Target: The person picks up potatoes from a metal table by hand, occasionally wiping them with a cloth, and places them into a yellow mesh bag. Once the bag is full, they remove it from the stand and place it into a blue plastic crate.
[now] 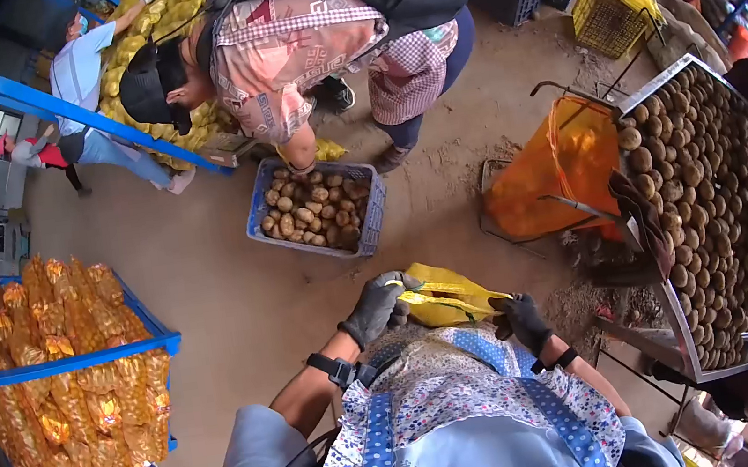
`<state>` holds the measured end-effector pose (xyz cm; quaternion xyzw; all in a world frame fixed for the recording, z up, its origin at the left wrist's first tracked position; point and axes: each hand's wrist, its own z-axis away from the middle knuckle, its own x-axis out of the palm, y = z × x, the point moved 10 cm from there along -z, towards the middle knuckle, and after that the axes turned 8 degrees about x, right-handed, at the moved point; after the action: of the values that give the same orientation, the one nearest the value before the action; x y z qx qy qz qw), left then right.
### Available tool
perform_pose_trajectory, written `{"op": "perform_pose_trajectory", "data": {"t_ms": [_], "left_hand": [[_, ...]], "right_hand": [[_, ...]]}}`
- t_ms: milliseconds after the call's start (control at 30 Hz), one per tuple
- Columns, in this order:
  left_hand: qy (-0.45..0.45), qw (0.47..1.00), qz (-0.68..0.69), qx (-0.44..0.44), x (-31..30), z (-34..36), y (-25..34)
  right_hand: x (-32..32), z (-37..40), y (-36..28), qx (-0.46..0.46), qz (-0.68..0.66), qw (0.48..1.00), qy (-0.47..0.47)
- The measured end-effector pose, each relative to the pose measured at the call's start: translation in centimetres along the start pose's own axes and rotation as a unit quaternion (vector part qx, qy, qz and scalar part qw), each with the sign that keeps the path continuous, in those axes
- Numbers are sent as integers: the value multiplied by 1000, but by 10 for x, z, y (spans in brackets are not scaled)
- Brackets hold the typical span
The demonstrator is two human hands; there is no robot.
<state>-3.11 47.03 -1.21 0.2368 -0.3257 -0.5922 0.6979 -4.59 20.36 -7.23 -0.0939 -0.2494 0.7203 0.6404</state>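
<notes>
In front of my apron, a yellow mesh bag hangs between my two hands. My left hand, in a dark glove, is closed on the left end of its rim. My right hand, also gloved, grips the rim's right end. The bag's mouth is stretched between them, and brownish shapes show inside, too shaded to name. Beyond the bag, potatoes lie in a blue plastic crate on the floor. Another person's hand reaches to the crate's far edge.
On the right stands a metal-edged sorting table covered with potatoes, an orange mesh sack hanging at its side. Filled orange sacks are stacked in a blue frame at left. A person bends over the crate; others stand behind.
</notes>
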Motion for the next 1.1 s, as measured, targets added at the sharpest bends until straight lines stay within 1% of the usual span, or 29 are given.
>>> {"op": "perform_pose_trajectory", "data": {"t_ms": [33,67,100,133,167,233,267,300,367,400,433,467,500,533,567,633,667,700,767,800,833,900,967,1000,1033,1067,1100], "left_hand": [[22,999,9,-22,-28,-8,2],[27,999,26,-32,-52,-20,3],[37,998,40,-45,-75,-26,5],[35,996,72,-50,-93,-33,8],[35,995,80,-51,-106,-40,15],[56,995,79,-24,-136,-60,40],[52,995,89,8,-149,-74,57],[69,994,86,27,-164,-96,66],[43,990,113,79,-186,-137,98],[63,986,93,126,-200,-159,117],[83,978,74,176,-214,-182,139],[80,983,87,141,-219,-203,152],[64,982,67,164,-233,-239,161],[63,978,48,194,-247,-277,171],[62,973,30,218,-254,-303,183],[87,974,59,202,-279,-357,190],[80,967,63,234,-284,-377,198],[79,966,69,235,-291,-396,196],[121,963,96,222,-316,-426,180],[122,955,88,257,-332,-443,175],[130,962,96,220,-351,-460,153],[191,963,87,169,-385,-485,119],[219,964,83,122,-418,-516,75],[239,960,97,110,-435,-531,54],[237,961,97,108,-446,-543,32],[278,954,-84,71,-460,-545,21],[308,913,-264,35,-474,-543,18]], "right_hand": [[24,-13,-25,-19,4,1000,-8],[44,-28,-42,-14,13,1000,-1],[70,-37,-64,-37,23,999,-21],[94,-46,-86,-62,33,997,-42],[112,-54,-103,-58,40,997,-41],[152,-70,-126,-11,56,994,-89],[163,-81,-143,-24,56,994,-89],[171,-94,-158,-20,63,994,-89],[190,-110,-210,-104,72,986,-105],[199,-125,-230,-141,101,977,-121],[204,-147,-249,-143,108,976,-123],[208,-172,-266,-143,109,977,-114],[212,-197,-285,-146,109,977,-107],[212,-220,-304,-154,114,978,-86],[216,-243,-317,-156,116,977,-85],[216,-298,-334,-137,98,983,-78],[214,-324,-337,-131,117,982,-66],[215,-348,-337,-130,122,982,-63],[217,-398,-324,-99,125,985,-58],[224,-423,-315,-82,136,985,-72],[226,-451,-306,-54,169,983,-50],[238,-498,-298,-42,150,987,-40],[251,-548,-284,-32,202,978,-34],[257,-576,-268,-12,264,964,-31],[259,-601,-251,11,324,946,-27],[262,-614,-244,26,438,899,-4],[269,-624,-237,26,433,901,-1]]}}
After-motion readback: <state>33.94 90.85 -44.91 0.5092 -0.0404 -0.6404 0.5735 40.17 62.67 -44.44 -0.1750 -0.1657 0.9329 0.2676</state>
